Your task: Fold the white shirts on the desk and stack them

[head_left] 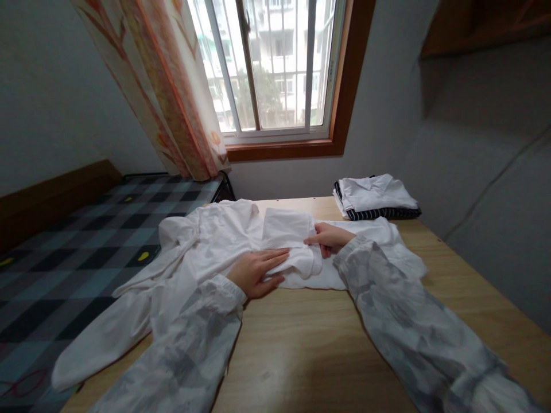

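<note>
Folding garment [287,225].
Pressing with left hand [255,273], fingers slightly spread; pinching it with right hand [333,236]. Best kept taut, crease-free.

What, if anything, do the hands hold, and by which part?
The right hand seems to pinch the garment by its folded part's right edge; the left hand lies flat on it.

Lettering [331,71] on window frame [275,135], too small, unreadable

On pale-wood table [275,350]: sleeved white cloth garment [226,229]; far right, folded black-and-white cloth stack [381,195]. Left of table, cloth-covered black-checked bed [81,246].
</note>
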Demonstrator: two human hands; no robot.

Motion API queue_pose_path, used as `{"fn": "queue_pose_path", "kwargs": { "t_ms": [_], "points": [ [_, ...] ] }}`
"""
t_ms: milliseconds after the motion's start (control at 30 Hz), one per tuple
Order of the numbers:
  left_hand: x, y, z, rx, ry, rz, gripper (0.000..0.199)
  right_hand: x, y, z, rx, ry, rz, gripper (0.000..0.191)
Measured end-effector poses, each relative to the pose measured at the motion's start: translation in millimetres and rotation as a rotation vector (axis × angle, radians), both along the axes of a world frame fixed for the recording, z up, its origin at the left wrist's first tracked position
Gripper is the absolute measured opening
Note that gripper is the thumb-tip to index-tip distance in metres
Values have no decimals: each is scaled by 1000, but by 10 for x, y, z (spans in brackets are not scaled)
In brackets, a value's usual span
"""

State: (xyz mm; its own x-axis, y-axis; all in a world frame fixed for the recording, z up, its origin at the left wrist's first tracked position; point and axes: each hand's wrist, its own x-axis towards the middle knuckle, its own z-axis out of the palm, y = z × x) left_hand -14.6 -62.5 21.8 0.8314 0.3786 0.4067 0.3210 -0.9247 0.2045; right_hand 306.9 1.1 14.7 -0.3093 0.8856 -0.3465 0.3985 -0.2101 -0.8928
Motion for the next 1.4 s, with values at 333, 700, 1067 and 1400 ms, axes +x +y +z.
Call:
{"fn": "queue_pose_path", "kwargs": {
  "t_ms": [333,700,1067,1400],
  "points": [
    [-38,74,-62,11,80,-63,71,-110,-50,144,-29,278,-176,18],
    [353,-240,-36,130,-75,649,40,-40,-33,48,-136,321,-47,29],
    [476,-246,21,255,75,268,15,-46,-31,35,-112,316,-34,28],
    [445,-216,-91,56,-76,569,9,-62,-51,122,-151,370,13,31]
  ]
}}
